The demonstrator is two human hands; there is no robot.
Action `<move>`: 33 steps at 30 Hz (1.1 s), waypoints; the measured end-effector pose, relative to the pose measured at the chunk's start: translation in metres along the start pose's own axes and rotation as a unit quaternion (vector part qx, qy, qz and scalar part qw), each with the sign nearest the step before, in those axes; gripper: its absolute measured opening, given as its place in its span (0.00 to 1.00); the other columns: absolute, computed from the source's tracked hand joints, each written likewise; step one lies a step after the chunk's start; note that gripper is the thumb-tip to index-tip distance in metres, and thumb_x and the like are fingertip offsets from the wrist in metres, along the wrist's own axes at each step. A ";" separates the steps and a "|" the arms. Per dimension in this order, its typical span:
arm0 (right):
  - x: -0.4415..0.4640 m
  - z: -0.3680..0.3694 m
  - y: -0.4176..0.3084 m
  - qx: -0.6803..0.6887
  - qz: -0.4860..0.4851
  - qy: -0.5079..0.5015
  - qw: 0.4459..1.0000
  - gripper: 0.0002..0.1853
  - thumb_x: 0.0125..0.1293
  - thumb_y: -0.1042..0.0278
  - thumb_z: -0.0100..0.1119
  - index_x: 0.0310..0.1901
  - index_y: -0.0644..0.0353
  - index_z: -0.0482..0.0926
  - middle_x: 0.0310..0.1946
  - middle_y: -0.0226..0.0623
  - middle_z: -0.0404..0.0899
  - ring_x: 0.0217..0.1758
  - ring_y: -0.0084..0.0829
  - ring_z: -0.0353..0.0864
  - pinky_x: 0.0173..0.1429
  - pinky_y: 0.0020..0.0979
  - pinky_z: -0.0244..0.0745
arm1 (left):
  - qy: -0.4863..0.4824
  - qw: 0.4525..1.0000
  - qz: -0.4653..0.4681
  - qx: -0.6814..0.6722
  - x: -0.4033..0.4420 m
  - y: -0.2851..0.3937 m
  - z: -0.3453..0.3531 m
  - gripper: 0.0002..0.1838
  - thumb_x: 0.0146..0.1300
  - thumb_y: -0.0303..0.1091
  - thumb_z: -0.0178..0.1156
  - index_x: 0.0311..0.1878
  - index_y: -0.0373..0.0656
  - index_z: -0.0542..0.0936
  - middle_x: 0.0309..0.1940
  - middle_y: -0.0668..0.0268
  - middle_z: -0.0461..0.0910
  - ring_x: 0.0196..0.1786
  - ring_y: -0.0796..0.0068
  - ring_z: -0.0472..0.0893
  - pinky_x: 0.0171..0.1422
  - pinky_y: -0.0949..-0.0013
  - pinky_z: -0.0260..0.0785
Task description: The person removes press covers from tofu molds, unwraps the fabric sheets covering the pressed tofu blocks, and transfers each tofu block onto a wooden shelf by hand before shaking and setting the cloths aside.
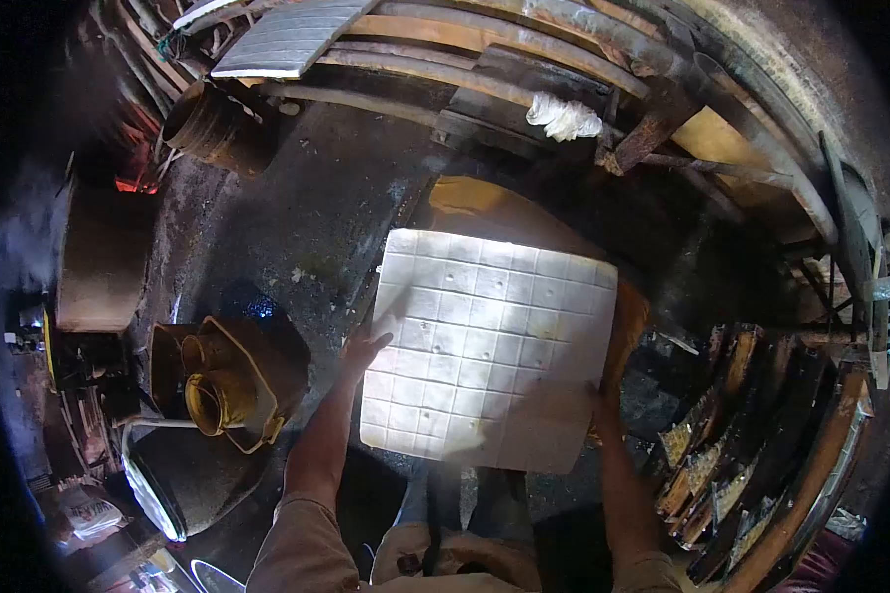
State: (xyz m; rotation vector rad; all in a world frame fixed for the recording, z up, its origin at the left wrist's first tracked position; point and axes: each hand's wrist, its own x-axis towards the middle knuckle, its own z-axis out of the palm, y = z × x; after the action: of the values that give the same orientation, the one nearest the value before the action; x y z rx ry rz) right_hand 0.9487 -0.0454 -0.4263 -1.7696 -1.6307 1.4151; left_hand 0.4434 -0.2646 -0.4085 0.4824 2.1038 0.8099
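Observation:
A large white slab [489, 346], square and scored with a grid of grooves, is held in front of my body. My left hand [366, 351] grips its left edge, with the thumb over the top face and other fingers partly hidden. At the opposite edge, my right hand [600, 407] lies dim and partly hidden, holding that side. Behind the slab shows a brownish-yellow sheet or board [509, 210], mostly covered by it. A shadow falls on the slab's lower right part.
Yellow-brown containers [218, 390] stand left, near a dark round-edged vessel [193, 479]. A rusty drum [225, 128] is farther back, close to a red glow [133, 185]. Stacked wooden frames [761, 445] lie right. A white cloth [564, 117] hangs on beams behind.

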 end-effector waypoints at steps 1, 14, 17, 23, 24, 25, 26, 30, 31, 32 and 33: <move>0.004 0.005 -0.017 0.001 0.001 -0.001 1.000 0.27 0.56 0.55 0.62 0.52 0.65 0.69 0.41 0.37 0.75 0.39 0.33 0.75 0.42 0.35 0.72 | 0.000 1.000 -0.001 0.001 0.013 -0.019 0.007 0.35 0.45 0.46 0.70 0.54 0.37 0.70 0.54 0.61 0.70 0.57 0.72 0.67 0.60 0.66 0.60; 0.017 0.001 -0.016 -0.047 0.042 -0.013 0.998 0.24 0.54 0.63 0.64 0.51 0.64 0.72 0.41 0.37 0.77 0.42 0.32 0.77 0.45 0.32 0.70 | -0.028 0.992 0.125 -0.023 -0.021 -0.002 0.006 0.43 0.39 0.52 0.72 0.55 0.35 0.68 0.52 0.58 0.71 0.55 0.64 0.69 0.60 0.62 0.61; -0.006 -0.014 -0.004 0.069 -0.042 -0.055 0.995 0.19 0.55 0.66 0.62 0.48 0.61 0.74 0.38 0.35 0.78 0.39 0.29 0.76 0.43 0.33 0.70 | -0.020 0.989 0.131 0.061 -0.077 0.016 0.000 0.44 0.40 0.56 0.70 0.56 0.36 0.68 0.51 0.56 0.71 0.54 0.63 0.70 0.58 0.62 0.63; -0.057 -0.034 -0.084 -0.020 0.011 -0.029 0.999 0.20 0.56 0.65 0.62 0.48 0.64 0.74 0.38 0.38 0.78 0.40 0.34 0.77 0.43 0.34 0.70 | -0.002 0.981 0.088 0.174 -0.118 0.000 -0.011 0.48 0.39 0.65 0.66 0.58 0.38 0.68 0.51 0.50 0.72 0.54 0.55 0.71 0.58 0.57 0.62; -0.056 -0.035 -0.094 -0.019 0.003 -0.029 0.999 0.20 0.56 0.65 0.62 0.48 0.64 0.74 0.38 0.38 0.78 0.40 0.34 0.77 0.43 0.34 0.70 | 0.005 0.985 0.063 0.162 -0.122 -0.001 -0.013 0.49 0.39 0.65 0.66 0.58 0.37 0.67 0.52 0.49 0.72 0.55 0.55 0.71 0.58 0.58 0.62; -0.058 -0.035 -0.107 -0.028 -0.014 -0.053 0.998 0.19 0.56 0.64 0.62 0.47 0.65 0.75 0.36 0.37 0.78 0.38 0.34 0.77 0.42 0.34 0.71 | -0.003 0.987 0.024 0.161 -0.112 -0.010 -0.017 0.49 0.38 0.65 0.66 0.58 0.36 0.67 0.53 0.48 0.70 0.56 0.56 0.70 0.59 0.59 0.62; -0.066 -0.034 -0.124 -0.037 -0.030 -0.077 0.996 0.19 0.55 0.63 0.62 0.46 0.65 0.75 0.35 0.36 0.79 0.36 0.33 0.77 0.40 0.34 0.71 | -0.090 0.980 -0.022 0.174 -0.107 -0.006 -0.029 0.49 0.40 0.63 0.66 0.60 0.38 0.65 0.56 0.51 0.69 0.60 0.60 0.67 0.62 0.63 0.59; -0.099 0.001 -0.215 -0.099 0.026 -0.043 0.994 0.20 0.55 0.60 0.63 0.45 0.65 0.75 0.33 0.36 0.78 0.33 0.30 0.77 0.38 0.32 0.71 | -0.115 0.991 0.041 0.062 -0.134 0.050 -0.101 0.46 0.43 0.57 0.67 0.63 0.42 0.63 0.61 0.60 0.64 0.63 0.68 0.64 0.65 0.65 0.56; -0.100 0.010 -0.221 -0.068 -0.011 -0.063 0.996 0.21 0.54 0.60 0.64 0.44 0.65 0.75 0.32 0.36 0.78 0.32 0.29 0.76 0.37 0.31 0.70 | -0.125 0.990 0.039 0.047 -0.135 0.061 -0.120 0.45 0.44 0.55 0.67 0.63 0.43 0.63 0.63 0.63 0.63 0.64 0.70 0.63 0.66 0.66 0.55; -0.101 0.020 -0.229 -0.036 -0.046 -0.085 0.995 0.21 0.54 0.59 0.65 0.44 0.65 0.75 0.31 0.35 0.78 0.31 0.27 0.76 0.36 0.31 0.70 | -0.118 0.990 0.051 0.060 -0.116 0.047 -0.133 0.45 0.43 0.53 0.69 0.63 0.44 0.63 0.63 0.63 0.63 0.63 0.71 0.63 0.66 0.67 0.55; -0.077 0.042 -0.203 -0.034 -0.047 -0.058 0.997 0.22 0.53 0.58 0.65 0.44 0.65 0.75 0.31 0.35 0.78 0.31 0.28 0.76 0.36 0.30 0.70 | -0.105 0.992 0.063 0.042 -0.110 0.048 -0.156 0.45 0.42 0.52 0.70 0.63 0.44 0.63 0.62 0.63 0.64 0.63 0.71 0.64 0.65 0.66 0.56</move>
State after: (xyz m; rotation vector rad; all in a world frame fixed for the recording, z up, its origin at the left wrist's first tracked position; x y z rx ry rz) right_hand 0.8157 -0.0728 -0.2513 -1.6515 -1.8171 1.4584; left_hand 0.3872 -0.3533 -0.2417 0.7206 1.9328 0.7093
